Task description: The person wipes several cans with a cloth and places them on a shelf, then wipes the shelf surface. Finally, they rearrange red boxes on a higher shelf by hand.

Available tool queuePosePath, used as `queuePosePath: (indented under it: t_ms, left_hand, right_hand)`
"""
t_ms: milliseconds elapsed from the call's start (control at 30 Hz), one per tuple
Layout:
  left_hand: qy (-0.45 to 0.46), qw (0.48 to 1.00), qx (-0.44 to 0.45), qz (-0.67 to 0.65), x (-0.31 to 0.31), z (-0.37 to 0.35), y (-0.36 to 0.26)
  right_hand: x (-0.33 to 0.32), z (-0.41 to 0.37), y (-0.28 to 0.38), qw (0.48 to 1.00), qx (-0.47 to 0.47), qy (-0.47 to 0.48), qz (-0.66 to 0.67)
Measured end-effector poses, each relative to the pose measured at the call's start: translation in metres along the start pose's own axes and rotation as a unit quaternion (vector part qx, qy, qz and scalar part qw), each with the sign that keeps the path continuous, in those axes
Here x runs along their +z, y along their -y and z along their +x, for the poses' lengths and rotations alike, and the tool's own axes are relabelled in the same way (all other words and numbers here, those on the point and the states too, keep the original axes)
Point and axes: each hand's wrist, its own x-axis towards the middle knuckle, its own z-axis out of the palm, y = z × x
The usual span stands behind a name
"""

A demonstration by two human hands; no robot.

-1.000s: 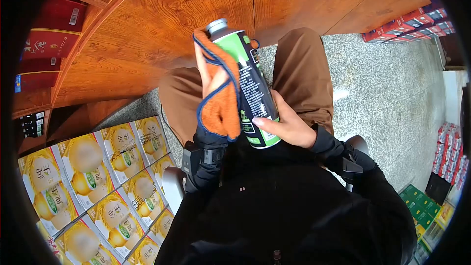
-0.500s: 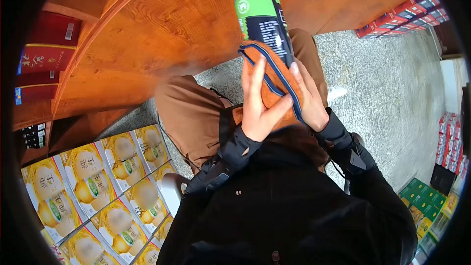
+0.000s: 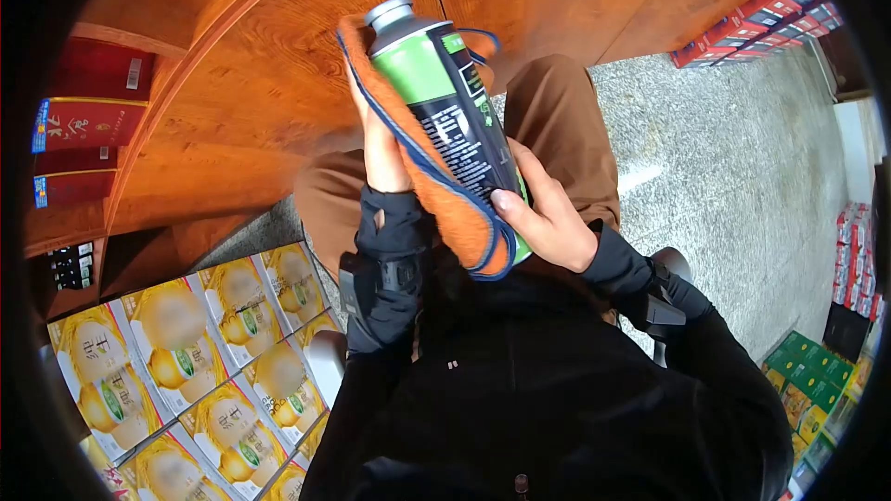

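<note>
Can: the green and black can leans to the left, just above the middle of the frame.
Cloth: the orange cloth goes around its back.
Left hand: the left hand grips the cloth against the can; its fingertips are hidden.
Right hand: the right hand grips the can's low end.
Boxes: yellow boxes fill the lower left.

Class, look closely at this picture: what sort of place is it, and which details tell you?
Probably a small shop or its stockroom: matching yellow cartons in rows, barcoded red boxes on wooden shelving, and red-and-dark boxes stacked on the floor.
</note>
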Motion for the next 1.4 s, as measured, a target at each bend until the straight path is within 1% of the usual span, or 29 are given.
queuePosePath:
  t_ms: [33, 67, 133, 233, 300, 333, 367, 400, 433, 467, 500, 533, 567, 600, 667, 733, 767, 800, 867, 900, 933, 1000, 1033, 1067, 1167, 1200, 1267, 1300, 1400]
  left_hand:
    - [-0.010, 0.999, -0.029, -0.023, -0.004, -0.006, 0.001]
    - [-0.023, 0.998, -0.039, -0.039, -0.004, -0.022, 0.001]
    - [-0.051, 0.996, -0.043, -0.065, 0.000, -0.064, -0.003]
    - [-0.081, 0.991, -0.050, -0.092, -0.003, -0.109, 0.007]
    - [-0.084, 0.990, -0.055, -0.103, -0.005, -0.116, 0.007]
    - [-0.083, 0.989, -0.062, -0.108, -0.004, -0.117, 0.006]
    - [-0.082, 0.988, -0.068, -0.111, -0.003, -0.119, 0.004]
    - [-0.077, 0.987, -0.077, -0.114, -0.002, -0.119, 0.001]
    - [-0.067, 0.987, -0.088, -0.121, -0.001, -0.116, -0.001]
    - [-0.059, 0.985, -0.105, -0.124, 0.001, -0.114, -0.002]
    - [-0.044, 0.983, -0.122, -0.129, 0.003, -0.111, -0.004]
    - [-0.031, 0.981, -0.138, -0.135, 0.005, -0.108, -0.004]
    - [-0.018, 0.977, -0.159, -0.144, 0.006, -0.102, -0.003]
    - [-0.001, 0.974, -0.173, -0.147, 0.008, -0.102, -0.003]
    - [0.024, 0.968, -0.199, -0.152, 0.007, -0.097, 0.000]
    - [0.040, 0.964, -0.214, -0.155, 0.006, -0.096, 0.001]
    - [0.043, 0.962, -0.218, -0.157, 0.004, -0.096, -0.001]
    - [0.039, 0.961, -0.227, -0.153, 0.002, -0.098, -0.002]
    - [0.029, 0.959, -0.238, -0.149, 0.000, -0.104, -0.007]
    - [-0.009, 0.959, -0.243, -0.143, 0.008, -0.111, -0.015]
    - [-0.013, 0.959, -0.242, -0.145, 0.009, -0.116, -0.014]
    - [0.057, 0.979, -0.154, -0.123, 0.010, -0.122, -0.013]
    - [0.060, 0.982, -0.156, -0.084, 0.009, -0.127, -0.013]
    - [0.061, 0.981, -0.161, -0.087, 0.008, -0.128, -0.013]
    - [0.096, 0.932, -0.328, -0.121, 0.005, -0.130, -0.011]
    - [0.096, 0.931, -0.329, -0.123, 0.000, -0.134, 0.000]
    - [0.110, 0.965, -0.237, -0.007, -0.016, -0.149, 0.037]
    - [0.110, 0.965, -0.238, -0.009, -0.022, -0.152, 0.048]
    - [0.071, 0.939, -0.275, -0.194, -0.036, -0.156, 0.069]
  right_hand:
    - [0.005, -0.002, -0.002, 0.998, 0.004, 0.010, 0.069]
    - [0.008, -0.005, -0.001, 0.985, 0.050, 0.039, 0.161]
    - [0.013, -0.011, -0.003, 0.955, 0.110, 0.063, 0.268]
    - [0.016, -0.018, -0.012, 0.971, 0.072, 0.080, 0.214]
    - [0.011, -0.015, -0.011, 0.975, 0.072, 0.086, 0.193]
    - [0.001, -0.007, -0.006, 0.983, 0.093, 0.139, 0.081]
    - [-0.009, 0.001, 0.001, 0.974, 0.112, 0.192, -0.032]
    - [-0.019, 0.007, 0.015, 0.964, 0.144, 0.212, -0.068]
    - [-0.025, 0.009, 0.011, 0.976, 0.169, 0.135, -0.035]
    - [-0.029, 0.011, 0.014, 0.986, 0.163, 0.025, -0.015]
    - [-0.037, 0.020, 0.029, 0.984, 0.167, -0.037, -0.057]
    - [-0.045, 0.028, 0.032, 0.994, 0.083, -0.067, -0.026]
    - [-0.048, 0.036, 0.038, 0.994, 0.053, -0.096, -0.029]
    - [-0.040, 0.046, 0.038, 0.993, 0.058, -0.094, -0.033]
    - [-0.017, 0.069, 0.034, 0.987, -0.022, -0.162, 0.000]
    - [-0.014, 0.081, 0.023, 0.996, 0.071, -0.035, 0.031]
    - [-0.007, 0.086, 0.020, 0.984, 0.127, 0.006, 0.126]
    - [-0.004, 0.086, 0.021, 0.984, 0.130, 0.008, 0.126]
    - [0.003, 0.083, 0.024, 0.955, 0.191, 0.037, 0.223]
    - [0.005, 0.082, 0.022, 0.958, 0.200, 0.020, 0.203]
    - [0.007, 0.081, 0.021, 0.958, 0.204, 0.024, 0.202]
    - [0.004, 0.079, 0.017, 0.964, 0.204, 0.011, 0.170]
    - [-0.001, 0.079, 0.013, 0.965, 0.213, 0.001, 0.150]
    - [-0.005, 0.079, 0.012, 0.965, 0.216, -0.003, 0.149]
    - [-0.015, 0.078, 0.010, 0.966, 0.177, -0.007, 0.187]
    - [-0.020, 0.077, 0.010, 0.959, 0.188, -0.011, 0.212]
    - [-0.030, 0.075, 0.007, 0.942, 0.210, -0.018, 0.262]
    - [-0.032, 0.076, 0.003, 0.943, 0.221, -0.034, 0.246]
    - [-0.029, 0.070, 0.011, 0.935, 0.251, -0.070, 0.240]
